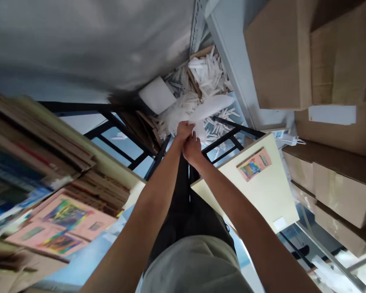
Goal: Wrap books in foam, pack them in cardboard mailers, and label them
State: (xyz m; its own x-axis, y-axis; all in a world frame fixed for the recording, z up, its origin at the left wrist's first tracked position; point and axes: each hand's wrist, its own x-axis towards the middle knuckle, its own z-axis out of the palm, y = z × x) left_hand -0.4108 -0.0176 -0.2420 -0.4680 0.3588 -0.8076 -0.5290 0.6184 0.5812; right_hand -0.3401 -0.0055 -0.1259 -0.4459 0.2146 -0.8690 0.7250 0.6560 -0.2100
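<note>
At the middle of the scene, both hands are meeting over a translucent white sheet (213, 107), which is lying just beyond them and stretching away to the right. The left hand (184, 130) is keeping its fingers together, clamped on the near edge of the sheet. The right hand (192, 148) is resting just beside it, nearer the body, its fingers curling; whether they are gripping the sheet, I cannot tell. Beyond, loose white strips (209, 75) are heaping up, some filling a cardboard box (194, 82) at the far side. A white block (157, 95) is sitting to the left of the heap. On the left, a pale surface (137, 192) is carrying stacked flat cardboard (99, 188) and pink printed boxes (64, 226). On the right, another pale surface (279, 191) is bearing a pink printed card (253, 164), while large brown cartons (279, 61) are standing farther right.
</note>
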